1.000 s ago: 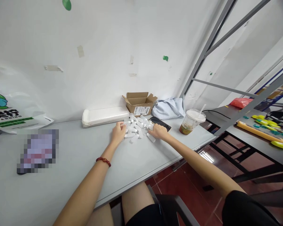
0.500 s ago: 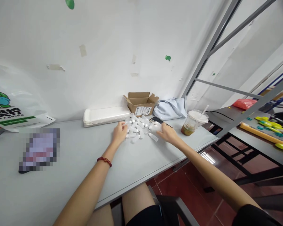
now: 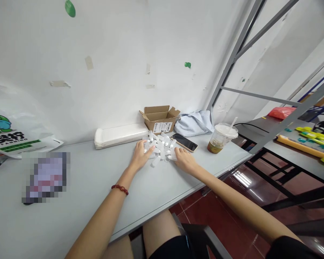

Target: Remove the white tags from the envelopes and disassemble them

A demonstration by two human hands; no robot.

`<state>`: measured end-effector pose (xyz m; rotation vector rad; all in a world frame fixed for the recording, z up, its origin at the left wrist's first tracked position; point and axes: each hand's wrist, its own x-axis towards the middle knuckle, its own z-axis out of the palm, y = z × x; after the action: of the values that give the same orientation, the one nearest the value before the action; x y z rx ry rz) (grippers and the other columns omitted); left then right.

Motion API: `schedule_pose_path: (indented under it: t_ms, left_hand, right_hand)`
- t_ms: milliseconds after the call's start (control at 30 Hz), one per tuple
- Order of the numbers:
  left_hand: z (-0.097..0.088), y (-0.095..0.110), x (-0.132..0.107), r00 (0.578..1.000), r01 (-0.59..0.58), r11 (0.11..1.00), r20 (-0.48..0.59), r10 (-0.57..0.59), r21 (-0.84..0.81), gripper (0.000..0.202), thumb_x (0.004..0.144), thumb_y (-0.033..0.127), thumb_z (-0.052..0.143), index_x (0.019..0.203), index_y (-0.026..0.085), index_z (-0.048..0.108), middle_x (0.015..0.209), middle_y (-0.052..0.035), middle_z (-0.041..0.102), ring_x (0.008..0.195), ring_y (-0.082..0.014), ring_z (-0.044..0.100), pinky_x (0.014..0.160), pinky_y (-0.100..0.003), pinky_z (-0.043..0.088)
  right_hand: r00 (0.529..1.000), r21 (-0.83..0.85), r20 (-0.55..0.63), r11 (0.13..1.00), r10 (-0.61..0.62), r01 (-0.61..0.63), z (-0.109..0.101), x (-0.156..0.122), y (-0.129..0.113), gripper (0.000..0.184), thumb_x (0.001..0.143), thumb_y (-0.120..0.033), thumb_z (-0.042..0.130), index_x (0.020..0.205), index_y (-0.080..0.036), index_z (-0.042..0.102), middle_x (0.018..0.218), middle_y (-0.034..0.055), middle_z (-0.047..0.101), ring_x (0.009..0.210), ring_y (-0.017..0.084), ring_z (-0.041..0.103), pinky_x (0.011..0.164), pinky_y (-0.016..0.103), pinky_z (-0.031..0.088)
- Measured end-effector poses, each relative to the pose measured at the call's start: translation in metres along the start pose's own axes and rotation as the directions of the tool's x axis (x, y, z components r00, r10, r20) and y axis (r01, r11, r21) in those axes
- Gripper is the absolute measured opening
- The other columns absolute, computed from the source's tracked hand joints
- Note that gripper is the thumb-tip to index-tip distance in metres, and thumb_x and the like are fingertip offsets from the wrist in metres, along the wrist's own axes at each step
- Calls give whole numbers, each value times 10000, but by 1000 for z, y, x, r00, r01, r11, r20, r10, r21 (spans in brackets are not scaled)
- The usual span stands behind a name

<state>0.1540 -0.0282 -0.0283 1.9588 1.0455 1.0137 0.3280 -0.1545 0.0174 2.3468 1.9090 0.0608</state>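
Translucent pieces (image 3: 162, 146) lie heaped on the surface (image 3: 151, 201), before the carton (image 3: 160, 122). Left hand (image 3: 139, 155): thumb apart from fingers, at the heap's left edge. Right hand (image 3: 185, 160): fingers bent, at its right. Whether either grips, I cannot tell. Low, even contact suits loose pieces.

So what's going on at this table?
A person's left hand and right hand are at opposite sides of a pile of small elongated translucent white plastic-looking pieces on a grey table; whether either grips one is unclear. An open brown cardboard box stands behind the pile, and a dark-screened phone lies beyond the right hand.
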Motion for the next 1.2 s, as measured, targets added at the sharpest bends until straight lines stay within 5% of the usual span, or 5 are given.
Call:
schedule_pose_path:
  t_ms: [400, 633, 767, 900, 1200]
  left_hand:
    - [-9, 7, -1, 997, -73, 997, 19, 72, 35, 573, 768, 481, 578, 1229, 170, 441, 1294, -151, 473, 1217, -266, 433, 991, -400, 362]
    - [-6, 20, -9, 956, -80, 956, 292, -5, 281, 1161, 521, 616, 721, 1445, 198, 156, 1528, -164, 139, 1404, -373, 40, 1104, -537, 121]
    - [-3, 21, -11, 948, -1, 914, 291, -128, 407, 1280, 482, 647, 719, 1470, 230, 20, 1553, -145, -64, 1392, -389, -131, 1093, -575, 76]
    - [5, 15, -2, 957, 60, 904, 234, -173, 423, 1243, 521, 672, 675, 1466, 203, 17, 1545, -188, -6, 1400, -408, -23, 1095, -550, 114]
    - [35, 16, 19, 982, -60, 930, 191, -11, 362, 1118, 583, 668, 629, 1433, 141, 129, 1503, -196, 189, 1389, -365, 143, 1109, -465, 170]
  right_hand:
    - [983, 265, -129, 960, 128, -91, 17, -7, 26, 316, 791, -173, 475, 1097, -137, 404, 1147, 156, 566, 1069, 269, 519, 813, 310, 400]
    - [925, 452, -352, 891, 142, 36, 49, -6, 40, 337, 740, -191, 464, 1066, -153, 388, 1115, 162, 562, 1051, 287, 518, 830, 367, 430]
    - [887, 500, -438, 860, 147, 105, 61, -5, 42, 358, 723, -207, 455, 1069, -151, 386, 1108, 171, 552, 1049, 300, 512, 844, 416, 440]
    - [865, 514, -481, 845, 142, 147, 62, -3, 39, 331, 721, -201, 444, 1046, -164, 396, 1065, 153, 563, 1011, 291, 525, 835, 425, 450]
    - [858, 524, -496, 833, 132, 175, 64, 1, 34, 356, 705, -173, 441, 1059, -157, 398, 1040, 148, 562, 998, 292, 525, 839, 434, 456]
